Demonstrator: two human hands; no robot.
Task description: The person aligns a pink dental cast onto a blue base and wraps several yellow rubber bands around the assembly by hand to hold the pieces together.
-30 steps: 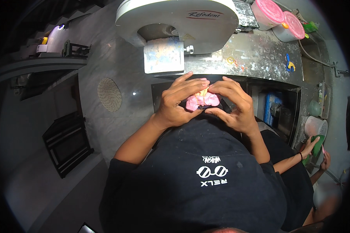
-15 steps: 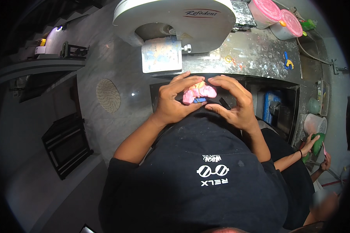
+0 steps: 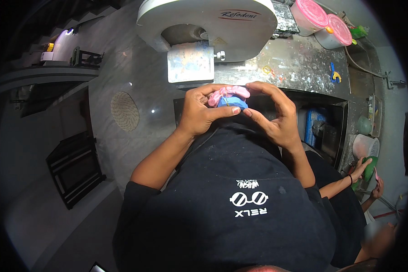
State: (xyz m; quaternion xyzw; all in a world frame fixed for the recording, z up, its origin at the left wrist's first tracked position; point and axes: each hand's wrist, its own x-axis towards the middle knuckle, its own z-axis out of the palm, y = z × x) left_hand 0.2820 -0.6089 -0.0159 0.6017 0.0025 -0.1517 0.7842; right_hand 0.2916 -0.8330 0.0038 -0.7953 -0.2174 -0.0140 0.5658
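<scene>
In front of my chest, just off the counter's near edge, I hold a dental model with a pink, lumpy upper part and a blue base. My left hand is closed round its left side, with the thumb pressed along the blue base. At the other end, my right hand is curved like a bracket, its index finger and thumb tips at the model's right edge. A thin yellowish strand seems to run down the front of the model. My fingers hide its back.
A white machine with a stained tray stands ahead. Rubber bands and a blue-and-yellow tool lie on the spattered counter. Pink-lidded tubs sit at far right. Beside me, another person's hands hold a green bowl.
The dental model has risen slightly away from me and tilted, so more of its blue base shows. My right fingertips have come in to its right edge.
</scene>
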